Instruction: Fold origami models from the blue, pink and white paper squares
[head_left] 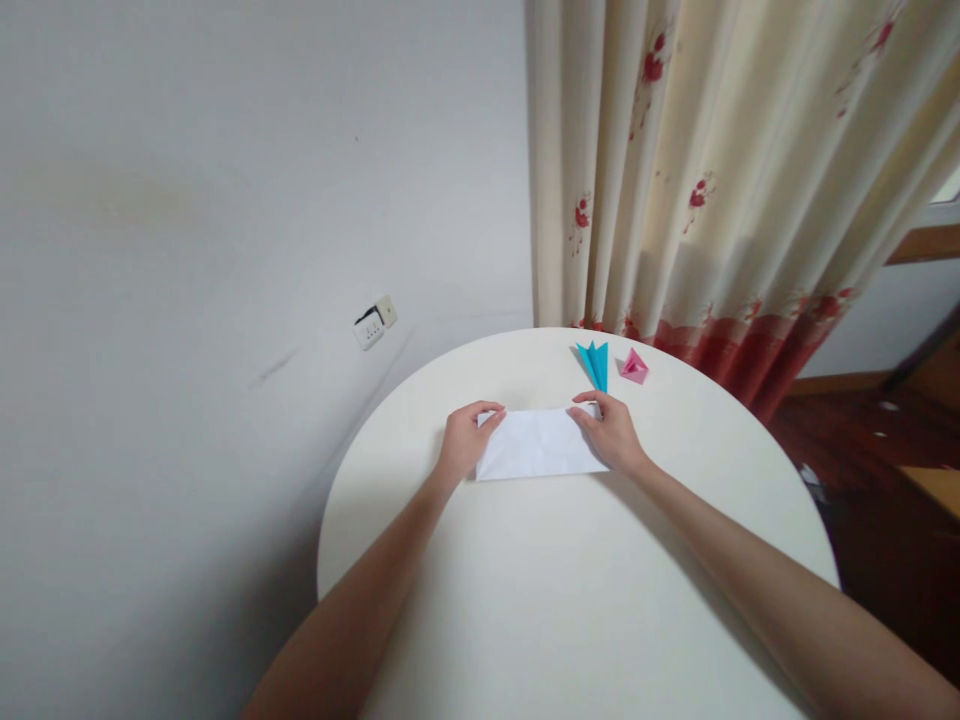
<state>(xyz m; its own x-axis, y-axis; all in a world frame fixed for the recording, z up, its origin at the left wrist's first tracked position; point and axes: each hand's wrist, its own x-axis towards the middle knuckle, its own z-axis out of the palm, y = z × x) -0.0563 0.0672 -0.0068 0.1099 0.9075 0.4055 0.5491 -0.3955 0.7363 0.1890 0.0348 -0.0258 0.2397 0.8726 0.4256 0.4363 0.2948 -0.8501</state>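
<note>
Round white table [570,580], hands on paper [538,442]

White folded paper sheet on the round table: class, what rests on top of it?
On the white folded paper sheet, the left hand and right hand press its ends. The corners beneath them are hidden.

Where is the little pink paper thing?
In the head view, the pink folded paper lies on the far right part of the round white table, just right of the blue folded paper, near the curtain.
</note>
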